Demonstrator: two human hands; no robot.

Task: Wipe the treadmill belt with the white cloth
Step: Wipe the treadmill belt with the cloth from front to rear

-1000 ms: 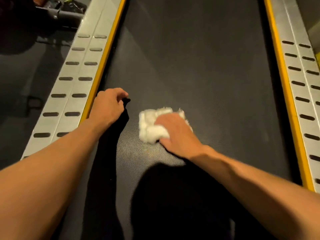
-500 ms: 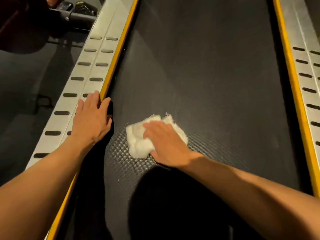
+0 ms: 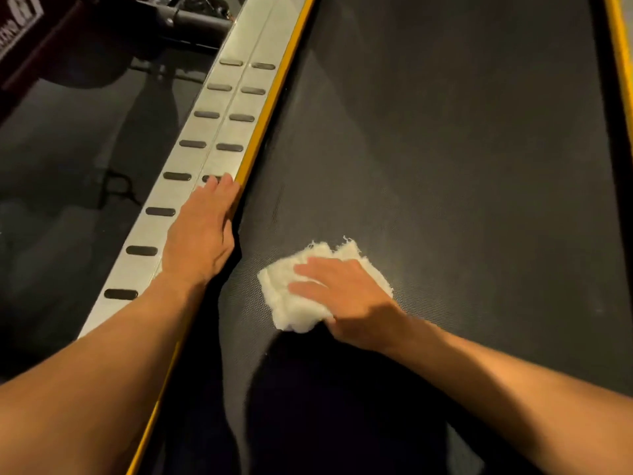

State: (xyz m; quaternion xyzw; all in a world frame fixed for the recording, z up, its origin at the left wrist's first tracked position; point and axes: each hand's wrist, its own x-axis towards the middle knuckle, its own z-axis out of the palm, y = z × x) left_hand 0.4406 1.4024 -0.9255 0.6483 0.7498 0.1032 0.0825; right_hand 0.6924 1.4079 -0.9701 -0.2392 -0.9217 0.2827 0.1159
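Low in the frame, the right hand presses flat, fingers spread, on the crumpled white fluffy cloth atop the dark textured treadmill belt; the left hand lies open, fingers together, on the silver slotted side rail.

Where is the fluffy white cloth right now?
In the head view the white cloth lies on the dark treadmill belt, low and left of centre, pressed flat under the right hand, near the yellow-edged left rail.
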